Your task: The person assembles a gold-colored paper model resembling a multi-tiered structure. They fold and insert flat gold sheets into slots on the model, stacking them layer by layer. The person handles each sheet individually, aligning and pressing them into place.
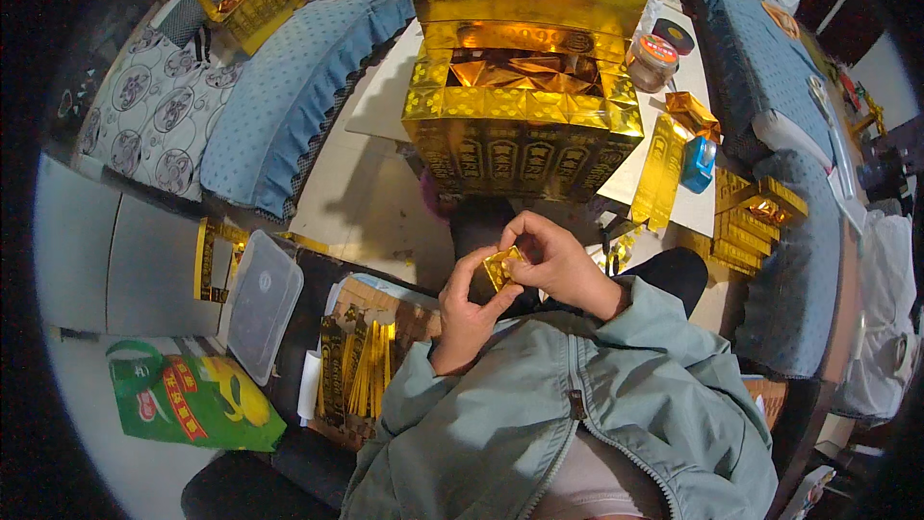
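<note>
Between my two hands, above my lap, is a small folded piece of gold foil paper (499, 270). My left hand (468, 310) holds its left side and lower corner with thumb and fingers. My right hand (559, 263) pinches its right side, the thumb pressed on the face of the piece. Beyond the hands stands a large gold foil paper box (523, 152), its open top part filled with shiny orange-gold folded foil pieces (523, 76). Flat gold paper strips (658, 173) lie at the table's right edge, beside a blue tape dispenser (699, 164).
A white table (382, 105) carries the box and a red-lidded plastic jar (653, 61). On my left are gold paper strips (372, 368) on a woven mat, a clear plastic container lid (266, 303) and a green bag (195, 401). Blue-covered seats (310, 65) flank the table.
</note>
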Demonstrator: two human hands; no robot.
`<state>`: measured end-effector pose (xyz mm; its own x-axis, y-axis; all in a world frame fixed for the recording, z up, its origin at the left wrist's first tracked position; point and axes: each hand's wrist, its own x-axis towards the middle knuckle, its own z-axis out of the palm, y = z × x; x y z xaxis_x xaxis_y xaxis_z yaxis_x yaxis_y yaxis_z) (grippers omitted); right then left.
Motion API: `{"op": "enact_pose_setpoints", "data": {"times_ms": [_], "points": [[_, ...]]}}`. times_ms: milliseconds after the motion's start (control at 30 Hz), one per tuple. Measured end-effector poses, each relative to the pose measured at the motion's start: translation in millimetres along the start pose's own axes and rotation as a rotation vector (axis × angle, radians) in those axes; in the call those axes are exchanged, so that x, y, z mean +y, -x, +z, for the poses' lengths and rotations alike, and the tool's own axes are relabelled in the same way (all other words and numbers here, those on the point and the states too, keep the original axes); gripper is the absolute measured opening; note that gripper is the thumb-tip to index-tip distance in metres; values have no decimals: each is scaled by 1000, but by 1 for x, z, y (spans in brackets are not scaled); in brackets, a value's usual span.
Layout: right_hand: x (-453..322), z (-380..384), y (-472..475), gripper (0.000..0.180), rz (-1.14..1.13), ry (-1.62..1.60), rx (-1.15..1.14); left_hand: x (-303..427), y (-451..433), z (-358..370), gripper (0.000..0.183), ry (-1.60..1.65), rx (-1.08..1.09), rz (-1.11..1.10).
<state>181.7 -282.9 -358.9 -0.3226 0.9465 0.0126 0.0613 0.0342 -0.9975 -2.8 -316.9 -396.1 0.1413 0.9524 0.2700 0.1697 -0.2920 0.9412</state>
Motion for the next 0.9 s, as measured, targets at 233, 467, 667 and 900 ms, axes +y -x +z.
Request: {"op": "enact_pose_setpoints", "data": {"times_ms": [233,467,667,900], "points": [[1,-3,-2,25,-48,23,-32,-6,-1,-3,64,29,-29,23],[-22,-19,-1,62,-248,263,-323,-12,-3,-4,72,-43,-35,-104],[-64,-51,3,55,-418,330,-121,-7,-9,-27,67,-250,75,-46],[-62,-98,13,62,-350,-217,242,39,-85,-67,64,-11,183,209]]}}
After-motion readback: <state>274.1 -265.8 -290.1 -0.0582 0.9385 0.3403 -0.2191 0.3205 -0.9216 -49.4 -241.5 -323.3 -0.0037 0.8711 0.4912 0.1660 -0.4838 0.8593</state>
